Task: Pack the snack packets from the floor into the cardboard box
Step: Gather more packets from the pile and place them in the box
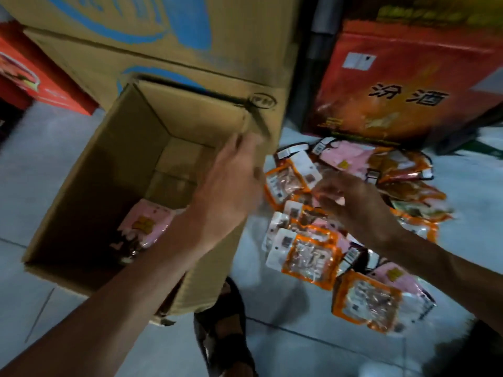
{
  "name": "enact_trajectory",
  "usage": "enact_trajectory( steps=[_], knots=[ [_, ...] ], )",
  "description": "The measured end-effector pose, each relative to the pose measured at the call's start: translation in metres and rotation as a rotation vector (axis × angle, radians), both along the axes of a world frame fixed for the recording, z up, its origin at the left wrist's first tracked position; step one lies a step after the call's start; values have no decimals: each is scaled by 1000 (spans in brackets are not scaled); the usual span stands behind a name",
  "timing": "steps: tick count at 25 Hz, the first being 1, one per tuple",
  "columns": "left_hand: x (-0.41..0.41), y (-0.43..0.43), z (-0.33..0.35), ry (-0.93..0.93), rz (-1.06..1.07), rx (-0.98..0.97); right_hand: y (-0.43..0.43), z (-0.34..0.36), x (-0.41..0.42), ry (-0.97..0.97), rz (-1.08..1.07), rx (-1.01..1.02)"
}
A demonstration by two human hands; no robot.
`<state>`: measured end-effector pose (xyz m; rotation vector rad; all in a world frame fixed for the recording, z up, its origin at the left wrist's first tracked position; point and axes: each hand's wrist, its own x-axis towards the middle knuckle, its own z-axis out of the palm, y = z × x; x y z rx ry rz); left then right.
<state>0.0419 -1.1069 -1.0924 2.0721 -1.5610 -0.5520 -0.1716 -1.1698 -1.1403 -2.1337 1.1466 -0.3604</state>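
From your head camera, the cardboard box (89,186) stands open on the floor (35,164), its long axis running from near left toward far right. One pink packet (145,223) already lies flat at the near end of the box bottom; the rest of the bottom is bare. Your left hand (231,183) hangs over the box's right wall, its fingers (245,148) loosely together and holding nothing. Your right hand (353,205) is down over the snack packets (313,259), which lie heaped on the floor just right of the box; motion blur hides whether its fingers have pinched one. The packets are orange-edged or pink, most lying flat and overlapping, their print too small to read. Behind the pile stands a red carton (394,85) marked "汾酒". A bigger brown carton (190,36) with blue print touches the box's far end. Your sandalled foot (220,330) rests by the box's near right corner.
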Motion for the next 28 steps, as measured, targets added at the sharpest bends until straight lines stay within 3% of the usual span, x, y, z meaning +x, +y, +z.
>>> enact_trajectory(
  steps=[2,4,7,9,12,15,23,25,28],
  knots=[
    [-43,-5,-17,33,-221,17,15,-17,-57,168,-8,37],
    [-78,-1,-53,-29,-467,158,41,-42,-102,351,-12,30],
    [-103,15,-118,-347,-715,362,86,-95,-146,675,143,-15],
    [-108,22,-152,-521,-795,406,101,-120,-160,764,200,-37],
    [-107,21,-176,-605,-825,301,107,-134,-167,708,187,-94],
    [-108,22,-177,-562,-768,197,108,-133,-166,613,172,-136],
    [-105,29,-181,-443,-633,229,106,-128,-164,512,19,-114],
    [-105,27,-182,-396,-548,220,100,-120,-159,438,-13,-12],
    [-99,21,-180,-482,-442,276,93,-113,-142,232,-183,241]
  ],
)
